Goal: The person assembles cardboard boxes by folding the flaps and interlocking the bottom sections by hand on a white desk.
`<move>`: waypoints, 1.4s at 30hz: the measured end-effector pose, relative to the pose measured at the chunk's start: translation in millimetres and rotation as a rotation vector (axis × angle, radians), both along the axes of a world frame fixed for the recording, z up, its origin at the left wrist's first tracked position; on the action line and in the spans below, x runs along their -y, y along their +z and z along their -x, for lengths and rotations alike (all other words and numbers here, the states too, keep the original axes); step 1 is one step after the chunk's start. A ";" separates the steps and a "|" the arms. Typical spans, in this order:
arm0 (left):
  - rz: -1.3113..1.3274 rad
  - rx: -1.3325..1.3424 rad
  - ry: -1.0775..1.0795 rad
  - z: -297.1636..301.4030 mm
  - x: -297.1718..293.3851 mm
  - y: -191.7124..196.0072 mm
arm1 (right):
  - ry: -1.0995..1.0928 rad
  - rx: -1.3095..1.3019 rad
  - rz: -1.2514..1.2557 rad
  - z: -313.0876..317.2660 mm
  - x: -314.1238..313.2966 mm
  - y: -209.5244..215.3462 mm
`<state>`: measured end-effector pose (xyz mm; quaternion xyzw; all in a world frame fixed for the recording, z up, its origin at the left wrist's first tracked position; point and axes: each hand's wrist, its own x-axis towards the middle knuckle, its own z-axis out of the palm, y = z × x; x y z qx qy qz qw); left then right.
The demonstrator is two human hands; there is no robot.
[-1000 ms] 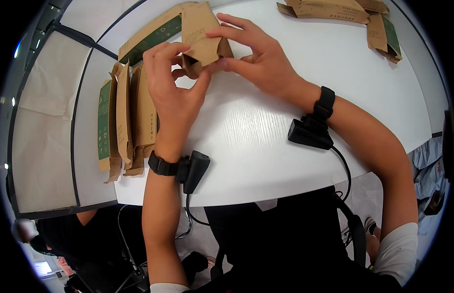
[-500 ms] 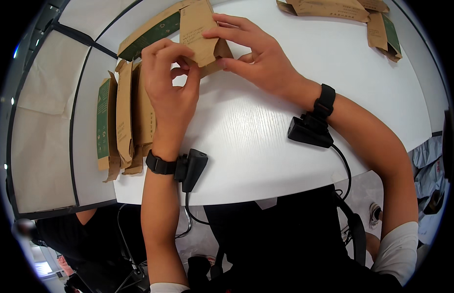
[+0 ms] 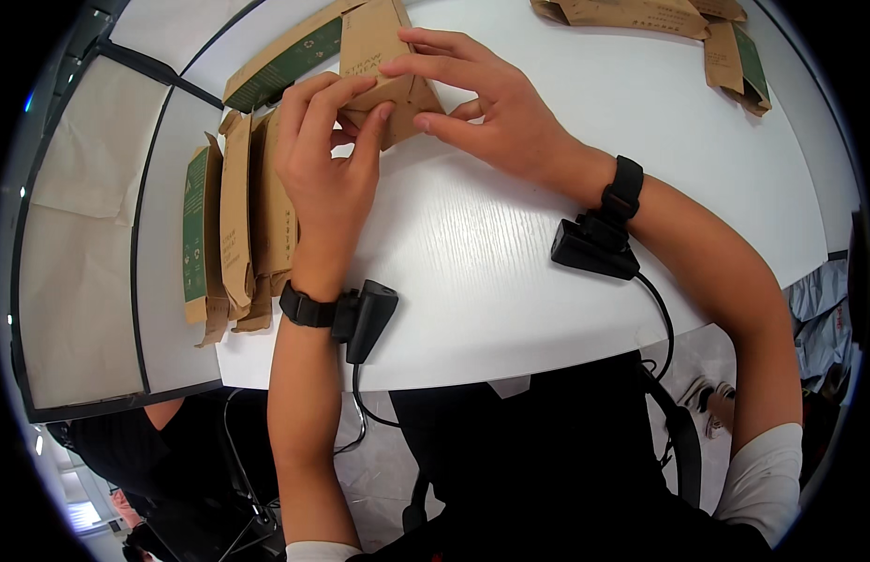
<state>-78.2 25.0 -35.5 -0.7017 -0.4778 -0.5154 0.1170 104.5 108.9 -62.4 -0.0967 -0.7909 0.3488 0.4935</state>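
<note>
Head view: you have a small brown carton between both hands at the far middle of the white bench. Your left hand has its fingers curled over the carton's near left end, pressing on a flap; your right hand pinches the top right edge with thumb and fingers. So both grips are clamped on the carton, which rests on or just above the bench; the fisheye bend makes that hard to tell.

The step in hand looks like folding a flat into shape, with the end flap being tucked. The next move likely calls for steady pressure from the left fingers while the right hand keeps the body square.

A stack of flats lies just left of your left hand, more flats sit well apart at the far right, and one long green-sided flat lies just behind the carton. Black wrist units sit on both forearms.
</note>
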 end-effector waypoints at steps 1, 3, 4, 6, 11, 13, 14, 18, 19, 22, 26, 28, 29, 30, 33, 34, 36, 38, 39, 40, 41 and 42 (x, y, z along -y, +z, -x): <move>0.001 0.001 0.000 -0.1 -1.1 -1.3 | 0.000 0.001 0.001 0.9 -0.9 -1.3; -0.051 0.016 0.015 -0.6 -2.6 -3.1 | -0.018 0.001 -0.055 2.7 -2.4 -3.2; -0.050 0.017 0.015 -0.5 -2.2 -3.0 | -0.017 0.001 -0.054 3.2 -2.3 -3.2; -0.038 0.006 0.047 -0.6 -1.9 -2.3 | -0.025 -0.004 -0.050 3.6 -2.2 -3.0; 0.008 0.052 0.005 -1.5 -0.7 -1.5 | 0.002 0.033 -0.007 0.3 -1.5 -0.2; 0.011 0.063 -0.017 0.9 -0.6 -0.7 | 0.016 0.056 -0.007 1.7 -0.1 0.3; 0.010 0.067 -0.049 1.6 -1.1 -0.7 | -0.043 0.014 -0.016 4.2 0.5 -1.5; 0.037 0.004 -0.130 3.0 -3.8 -5.9 | -0.135 0.051 0.050 7.7 -6.9 -14.9; 0.038 0.004 -0.131 2.0 -4.1 -6.8 | -0.136 0.051 0.052 6.0 -7.7 -17.3; 0.059 -0.003 -0.141 -1.1 -2.8 -5.1 | -0.039 0.039 0.107 4.1 -3.0 -10.1; 0.077 -0.124 -0.032 1.5 -6.0 -8.5 | -0.059 0.033 0.091 4.4 -2.3 -8.3; 0.075 -0.119 -0.042 6.2 -5.3 -8.5 | -0.069 0.020 0.026 4.1 -2.5 -9.1; 0.079 -0.130 -0.043 8.3 -3.8 -6.4 | -0.100 0.040 -0.027 2.6 -1.7 -7.4; 0.084 -0.142 -0.045 9.9 -3.0 -5.1 | -0.131 0.059 -0.080 1.4 -1.1 -6.5; 0.083 -0.103 -0.093 12.7 -2.6 -3.7 | -0.066 0.007 -0.066 1.0 0.0 -5.7; 0.083 -0.102 -0.094 11.5 -1.8 -2.7 | -0.066 0.007 -0.066 0.9 0.9 -4.8; 0.146 -0.065 -0.106 9.7 0.0 -2.5 | -0.093 -0.002 -0.039 1.8 2.0 -5.4; 0.148 -0.097 -0.125 11.8 -1.3 -2.6 | -0.101 0.019 -0.010 0.5 1.0 -5.9; 0.148 -0.128 -0.143 13.2 -1.5 -2.4 | -0.109 0.040 0.018 0.5 0.3 -6.2; 0.150 -0.129 -0.142 14.5 -0.8 -2.3 | -0.108 0.040 0.019 1.6 -0.9 -6.8; 0.164 -0.142 -0.133 14.9 -1.0 -2.5 | -0.044 0.009 0.039 1.7 -2.7 -7.1; 0.180 -0.155 -0.124 14.9 -1.1 -3.0 | 0.020 -0.023 0.059 2.0 -3.5 -7.4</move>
